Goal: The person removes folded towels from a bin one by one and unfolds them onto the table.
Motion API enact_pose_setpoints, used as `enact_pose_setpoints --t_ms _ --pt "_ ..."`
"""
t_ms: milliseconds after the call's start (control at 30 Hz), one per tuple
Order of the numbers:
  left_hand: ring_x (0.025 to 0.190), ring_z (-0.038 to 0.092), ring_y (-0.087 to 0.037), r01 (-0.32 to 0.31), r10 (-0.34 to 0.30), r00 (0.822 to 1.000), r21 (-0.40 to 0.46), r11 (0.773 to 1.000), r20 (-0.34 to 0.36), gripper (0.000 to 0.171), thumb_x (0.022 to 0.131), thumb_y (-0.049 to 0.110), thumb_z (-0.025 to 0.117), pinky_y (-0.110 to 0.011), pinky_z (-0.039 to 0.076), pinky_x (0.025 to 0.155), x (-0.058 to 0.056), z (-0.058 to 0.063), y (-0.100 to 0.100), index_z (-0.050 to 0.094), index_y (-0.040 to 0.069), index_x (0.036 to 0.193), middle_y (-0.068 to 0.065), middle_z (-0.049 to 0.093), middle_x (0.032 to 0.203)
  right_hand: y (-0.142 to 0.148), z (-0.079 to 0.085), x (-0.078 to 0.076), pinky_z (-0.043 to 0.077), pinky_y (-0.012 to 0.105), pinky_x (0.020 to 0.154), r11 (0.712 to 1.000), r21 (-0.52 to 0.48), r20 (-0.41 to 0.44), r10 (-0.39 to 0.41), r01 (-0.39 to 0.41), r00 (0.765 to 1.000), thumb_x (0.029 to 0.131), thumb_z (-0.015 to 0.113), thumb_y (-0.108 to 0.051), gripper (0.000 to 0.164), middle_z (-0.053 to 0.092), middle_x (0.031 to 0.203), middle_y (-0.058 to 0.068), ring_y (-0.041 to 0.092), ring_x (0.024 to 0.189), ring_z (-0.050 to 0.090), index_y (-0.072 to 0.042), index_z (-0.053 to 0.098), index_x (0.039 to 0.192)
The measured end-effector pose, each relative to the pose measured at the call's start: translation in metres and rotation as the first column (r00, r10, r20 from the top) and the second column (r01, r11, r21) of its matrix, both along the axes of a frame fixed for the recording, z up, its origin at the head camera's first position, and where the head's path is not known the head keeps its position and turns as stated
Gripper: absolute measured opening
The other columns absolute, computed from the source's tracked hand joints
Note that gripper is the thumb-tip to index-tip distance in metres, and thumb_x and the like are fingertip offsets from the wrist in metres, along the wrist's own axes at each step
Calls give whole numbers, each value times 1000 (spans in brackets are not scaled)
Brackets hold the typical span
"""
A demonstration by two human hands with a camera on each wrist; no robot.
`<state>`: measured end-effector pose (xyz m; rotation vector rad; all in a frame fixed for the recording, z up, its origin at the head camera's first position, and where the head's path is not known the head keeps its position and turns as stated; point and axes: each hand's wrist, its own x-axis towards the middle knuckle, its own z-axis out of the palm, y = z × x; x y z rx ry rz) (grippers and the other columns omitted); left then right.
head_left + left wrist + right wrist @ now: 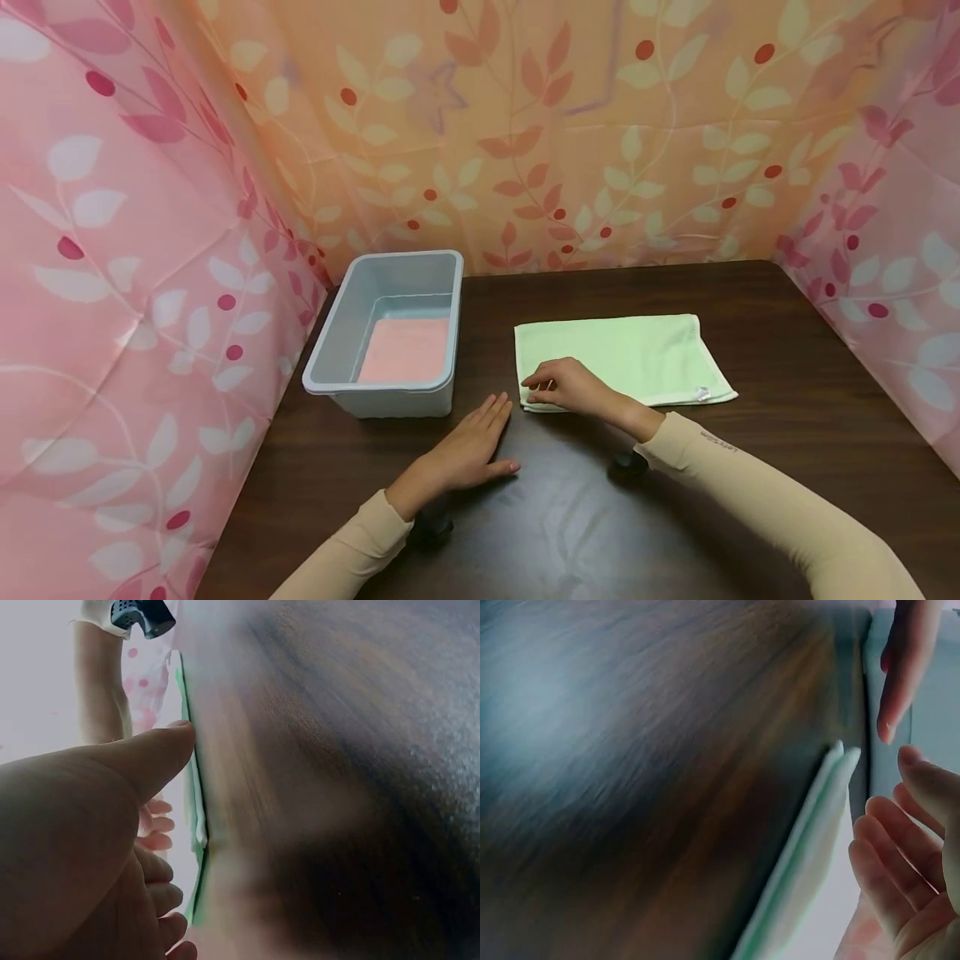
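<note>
Head view: pale green towel lies flat on the dark wood-grain surface, right of a grey-blue bin and well apart from it. Towel folded to a neat rectangle, long side running left to right; lighter trim along the edges, small whitish label at the near right corner. Faint dents in the top face, otherwise smooth. Right wrist view shows the near edge as stacked layers, slightly parted at the corner.

Right hand: over the near left corner of the towel. Fingers loosely bent, thumb apart from them, nothing between. Contact with the cloth: cannot tell from these angles.

Left hand: palm down, fingers straight and side by side, thumb spread away. Holds nothing. Fingertips just beside the towel's near left corner, a strip of surface showing between. Whether the palm bears on the surface, cannot tell. The two hands are near each other, not touching.

Bin stands beyond the left hand; pink cloth flat on its bottom. Both arms in cream sleeves. Leaf-patterned curtain behind, orange-toned, with pink to either side.
</note>
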<state>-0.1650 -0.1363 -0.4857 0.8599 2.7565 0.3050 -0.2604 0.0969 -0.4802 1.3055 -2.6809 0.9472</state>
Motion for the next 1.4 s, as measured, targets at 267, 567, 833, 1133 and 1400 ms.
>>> enact_pose_setpoints --t_ms 267,567,833,1133,1400 --pt "156 12 -32 -16 15 1000 23 1000 26 90 96 52 57 -47 24 124 3 3 -4 15 2 158 -15 13 167 -19 -15 -5 49 17 64 999 44 31 -27 25 999 81 82 -22 19 70 81 -4 1 69 60 -10 78 96" --pt "156 14 -32 -22 22 999 21 1000 29 89 96 52 58 -48 26 123 4 2 -4 17 3 158 -15 15 167 -17 -16 -4 51 21 66 997 55 1 -50 50 999 83 79 -15 11 74 83 -1 6 72 64 -9 78 92" --pt "156 15 -33 2 -3 1000 29 1000 27 87 97 50 57 -49 27 123 3 -1 -3 18 1 157 -16 16 167 -14 -8 -2 53 23 66 992 78 -15 -102 103 995 82 74 -2 16 75 86 3 11 74 67 -7 78 96" --pt "156 14 -31 56 -56 998 15 998 39 83 97 50 56 -48 27 123 0 1 6 19 8 159 -10 13 168 -3 11 -11 58 34 74 977 27 40 -210 209 977 87 73 -7 14 78 94 4 17 84 72 -8 79 99" --pt "156 14 -29 117 -117 993 -9 993 13 82 98 50 56 -45 26 124 -8 -3 21 19 11 159 -5 12 169 5 25 -27 57 32 71 974 26 69 -225 224 972 88 72 -9 15 79 93 4 15 78 71 -8 79 102"
